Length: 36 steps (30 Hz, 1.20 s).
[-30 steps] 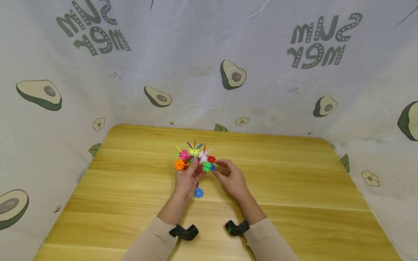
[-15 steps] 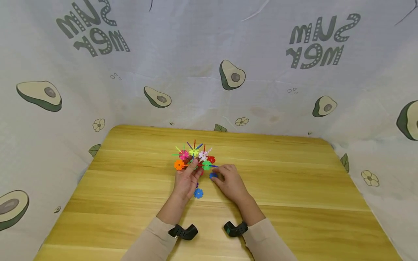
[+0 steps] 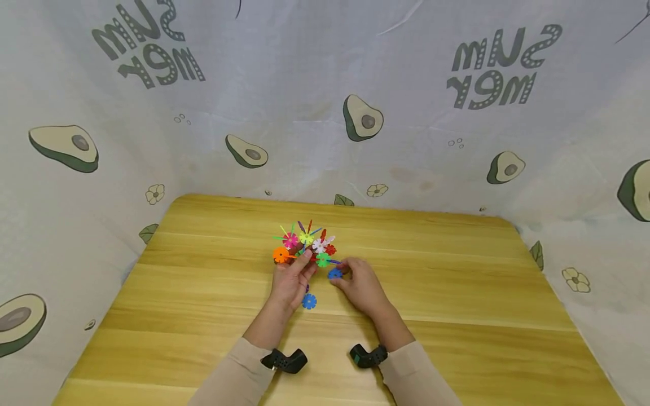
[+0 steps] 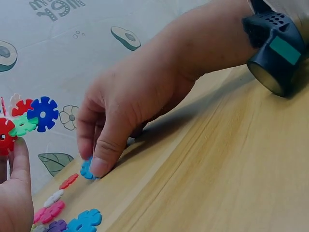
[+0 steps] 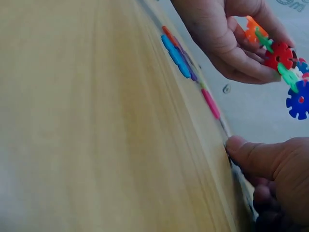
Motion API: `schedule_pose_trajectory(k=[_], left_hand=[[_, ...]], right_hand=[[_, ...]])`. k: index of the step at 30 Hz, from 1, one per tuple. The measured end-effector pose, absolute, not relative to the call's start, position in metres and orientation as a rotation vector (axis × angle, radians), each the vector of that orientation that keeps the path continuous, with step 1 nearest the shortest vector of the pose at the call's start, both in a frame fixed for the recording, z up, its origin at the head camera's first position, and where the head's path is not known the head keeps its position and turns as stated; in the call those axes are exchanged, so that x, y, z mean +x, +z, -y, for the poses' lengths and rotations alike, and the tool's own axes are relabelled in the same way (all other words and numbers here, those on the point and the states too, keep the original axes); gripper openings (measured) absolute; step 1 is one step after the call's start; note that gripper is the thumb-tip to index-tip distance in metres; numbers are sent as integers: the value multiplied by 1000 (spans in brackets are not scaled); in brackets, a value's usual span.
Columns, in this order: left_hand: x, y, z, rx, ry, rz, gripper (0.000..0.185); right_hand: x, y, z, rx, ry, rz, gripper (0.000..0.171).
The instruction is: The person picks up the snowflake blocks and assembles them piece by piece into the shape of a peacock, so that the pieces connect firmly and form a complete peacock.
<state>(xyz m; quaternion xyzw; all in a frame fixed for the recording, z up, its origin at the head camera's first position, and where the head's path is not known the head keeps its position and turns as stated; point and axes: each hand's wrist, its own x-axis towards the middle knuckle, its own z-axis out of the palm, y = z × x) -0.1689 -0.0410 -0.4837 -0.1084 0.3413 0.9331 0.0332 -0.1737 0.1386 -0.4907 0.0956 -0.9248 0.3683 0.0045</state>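
Observation:
My left hand (image 3: 293, 280) holds up a cluster of colourful snowflake discs (image 3: 306, 246), gripping it from below; the cluster shows too in the left wrist view (image 4: 26, 120) and the right wrist view (image 5: 281, 55). Just right of it, my right hand (image 3: 355, 281) is down at the wooden table (image 3: 457, 282), its thumb and fingers pinching a loose blue disc (image 3: 334, 274), seen also as the blue disc (image 4: 87, 170) under the thumb. Another blue disc (image 3: 309, 301) lies flat between my wrists.
Several loose discs lie on the table below the left hand: red (image 4: 68, 181), white (image 4: 53, 198), pink (image 4: 48, 212), blue (image 4: 86, 220). Avocado-print cloth (image 3: 325, 101) walls the table on three sides. Black wrist cameras (image 3: 285, 361) sit on both forearms.
My right hand has dropped from beside the cluster down to the table and closed its thumb and fingers on a loose blue disc. The left hand and cluster barely moved.

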Motion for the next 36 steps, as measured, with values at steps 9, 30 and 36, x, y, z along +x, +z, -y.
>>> schedule_pose_trajectory(k=[9,30,36], left_hand=[[-169,-485,40,-284,2882,-1028,17],[-170,-484,42,-357,2789,-1095,4],[-171,-484,43,-362,2751,-1157,6]], right_hand=[[-181,-495,-145,99,1906,2399,17],[-173,-486,-143,461,2106,2249,14],[-173,-488,-143,423,2012,2289,11]])
